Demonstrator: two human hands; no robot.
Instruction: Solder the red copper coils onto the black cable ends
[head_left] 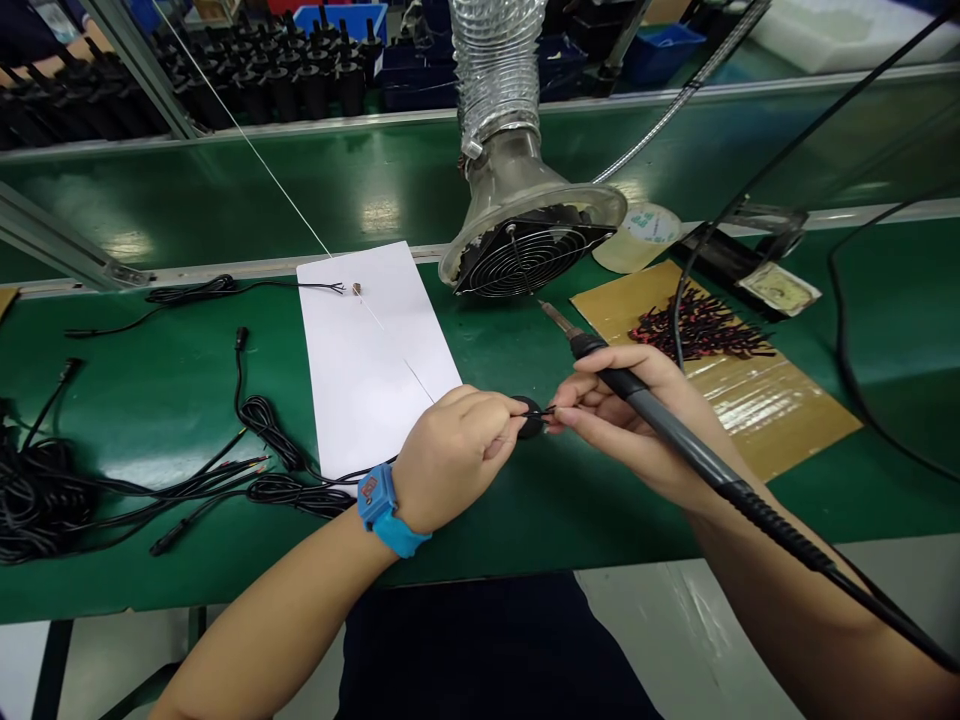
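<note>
My left hand (457,450), with a blue wrist strap (377,497), is closed on a thin black cable (537,412) whose end sticks out between finger and thumb. My right hand (634,435) carries a soldering iron (675,432) between thumb and forefinger, its tip angled up and left, away from the cable. The right fingertips also pinch the cable's end, close to the left fingers. Just behind sits a small dark round object (531,428), partly hidden. A white sheet (375,370) lies beyond my left hand, with a solder wire (418,381) hanging over it.
A fume extractor hood (525,240) hangs above the green bench (510,540). Cardboard (780,430) at right bears a pile of short red-and-black pieces (697,325). Black coiled cables (52,490) lie at left. An iron stand (750,260) and a plastic container (641,238) stand behind.
</note>
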